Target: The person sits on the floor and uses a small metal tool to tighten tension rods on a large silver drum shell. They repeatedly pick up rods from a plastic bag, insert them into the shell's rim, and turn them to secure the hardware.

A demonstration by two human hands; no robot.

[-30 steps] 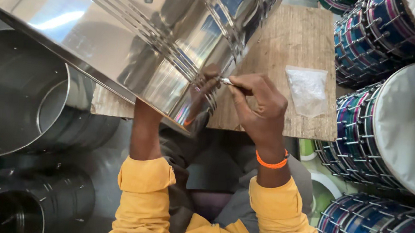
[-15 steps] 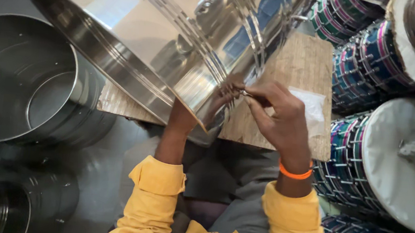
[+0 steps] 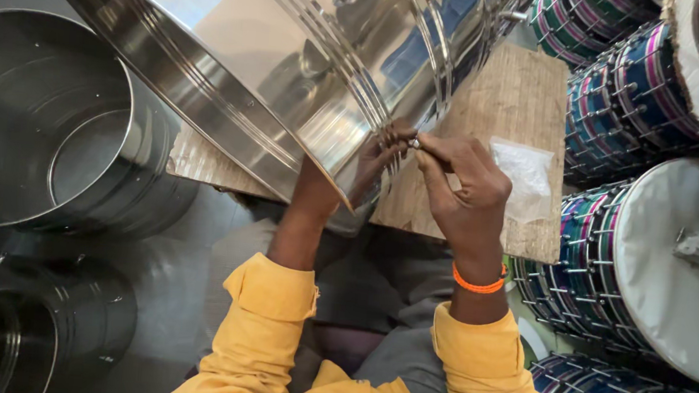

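The right hand (image 3: 462,193) pinched a small metal fastener (image 3: 413,143) against the near rim of the steel drum shell (image 3: 276,74) tilted on the wooden surface (image 3: 515,101). The left hand (image 3: 373,161), largely hidden, braced the rim. Fitting seemed under way, unfinished.

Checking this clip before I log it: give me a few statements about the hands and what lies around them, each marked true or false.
1. The right hand pinches a small metal piece against the shiny steel drum shell. True.
2. The left hand lies flat on the wooden board. False: it is up at the shell's rim.
3. A small clear plastic bag lies on the board. True.
4. The right wrist is bare. False: it wears an orange band.
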